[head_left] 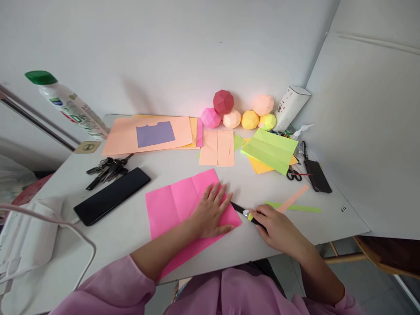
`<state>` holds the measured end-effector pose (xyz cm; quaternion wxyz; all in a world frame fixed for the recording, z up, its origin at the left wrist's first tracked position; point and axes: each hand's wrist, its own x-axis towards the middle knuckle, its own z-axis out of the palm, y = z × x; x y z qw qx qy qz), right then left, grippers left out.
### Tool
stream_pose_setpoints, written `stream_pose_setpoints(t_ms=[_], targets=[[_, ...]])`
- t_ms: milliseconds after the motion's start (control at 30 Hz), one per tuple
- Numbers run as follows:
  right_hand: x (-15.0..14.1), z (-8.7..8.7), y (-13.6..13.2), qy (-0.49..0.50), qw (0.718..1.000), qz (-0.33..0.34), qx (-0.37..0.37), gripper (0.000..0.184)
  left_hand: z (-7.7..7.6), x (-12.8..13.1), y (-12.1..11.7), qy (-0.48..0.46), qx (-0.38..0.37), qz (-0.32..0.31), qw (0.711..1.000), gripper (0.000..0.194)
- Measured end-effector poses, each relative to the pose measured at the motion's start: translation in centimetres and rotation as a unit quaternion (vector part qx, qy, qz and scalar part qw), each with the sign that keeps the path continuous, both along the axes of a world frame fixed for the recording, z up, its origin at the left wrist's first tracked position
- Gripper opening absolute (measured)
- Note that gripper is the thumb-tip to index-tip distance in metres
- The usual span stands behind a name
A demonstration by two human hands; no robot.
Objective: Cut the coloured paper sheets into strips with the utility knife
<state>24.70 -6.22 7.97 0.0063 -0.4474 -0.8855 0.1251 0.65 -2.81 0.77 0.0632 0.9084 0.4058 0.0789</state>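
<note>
Hands in the head view, over a white table [124, 245] against a pale wall [177, 52]: left hand [211, 213], spread flat on creased pink paper [173, 201] at the near edge; right hand [274, 225], curled around a black-and-yellow knife [251, 216]; a phone [112, 196] and keys [108, 169] laid at left.

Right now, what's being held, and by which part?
The right hand grips a utility knife by its black and yellow handle. The left hand lies flat on the pink paper, gripping nothing.
</note>
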Motion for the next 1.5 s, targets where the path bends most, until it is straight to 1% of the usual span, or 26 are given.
stream_pose_setpoints(t_ms=[100,233,367,500,567,700,733,800,900,1000,1067,1133,1300,1400,1500], targets=[[-0.8,-0.2,0.6,-0.012,1.0,0.006,0.003,0.043,-0.3,0.0,0.0,0.005,0.014,0.004,1.0,0.103],[-1.6,-0.5,1.3,-0.009,1.0,0.015,0.012,0.042,-0.7,0.0,0.0,0.0,0.034,0.003,0.999,0.103],[-1.2,-0.5,1.6,-0.012,1.0,0.001,0.002,0.044,-0.8,0.0,-0.1,0.0,0.04,0.005,0.999,0.104],[-0.3,-0.4,1.3,-0.003,1.0,-0.017,0.002,0.044,-0.4,0.0,-0.1,0.002,0.027,0.001,1.0,0.104],[-0.1,-0.3,1.3,-0.001,1.0,-0.02,0.0,0.043,0.0,-0.2,0.2,-0.001,0.019,0.007,1.0,0.097],[-0.2,-0.3,1.3,-0.002,1.0,-0.013,-0.003,0.045,0.8,-0.9,1.5,-0.016,0.006,0.042,0.999,0.056],[-0.2,-0.3,1.3,-0.001,1.0,-0.011,-0.003,0.045,0.9,-1.1,1.9,-0.017,0.007,0.045,0.999,0.05],[-0.2,-0.3,1.4,-0.003,1.0,-0.008,-0.005,0.045,0.7,-1.4,2.4,-0.018,0.013,0.048,0.999,0.045],[-0.4,-0.3,1.8,-0.018,1.0,0.0,-0.01,0.047,0.0,-1.7,2.9,-0.024,0.02,0.057,0.998,0.052],[-0.9,-0.3,2.3,-0.03,0.999,0.014,-0.014,0.046,-0.6,-1.8,3.1,-0.022,0.028,0.055,0.998,0.067],[-1.4,-0.3,2.8,-0.033,0.999,0.021,-0.016,0.045,-0.7,-1.8,3.2,-0.008,0.027,0.054,0.998,0.08],[-2.0,-0.4,3.3,-0.04,0.999,0.026,-0.019,0.044,-0.7,-1.8,3.3,0.011,0.019,0.055,0.998,0.088],[-2.8,-0.4,4.2,-0.062,0.997,0.036,-0.019,0.043,-0.2,-1.7,3.3,0.035,0.009,0.063,0.997,0.094],[-2.3,-0.3,4.2,-0.068,0.997,0.018,-0.018,0.044,-0.2,-1.7,3.3,0.035,0.002,0.073,0.997,0.099],[-1.7,-0.1,4.1,-0.076,0.997,0.003,-0.026,0.044,-0.5,-1.6,3.4,0.031,0.002,0.078,0.996,0.098]])
